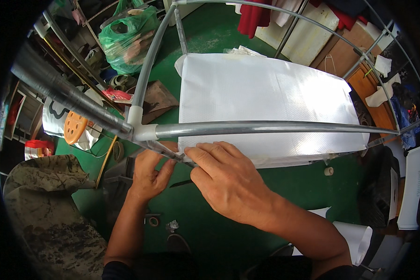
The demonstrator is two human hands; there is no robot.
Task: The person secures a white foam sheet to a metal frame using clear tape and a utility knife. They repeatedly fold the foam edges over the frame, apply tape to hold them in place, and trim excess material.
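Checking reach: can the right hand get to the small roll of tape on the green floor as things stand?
Probably yes. The right hand rests on the white sheet's near edge by the grey tube frame. The tape roll lies to its right on bare green floor, below the frame, nothing between.

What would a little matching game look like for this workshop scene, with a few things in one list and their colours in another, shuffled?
Things:
1. plastic bag stuffed full, at upper left
2. woven sheet stretched on the tube frame
3. perforated round disc at left
4. hanging cloth at the top

Colours:
A. orange
B. red
C. green
D. white

Pairs: 1-C, 2-D, 3-A, 4-B.

Both the left hand and the right hand press at the sheet's near edge by the frame's corner joint.
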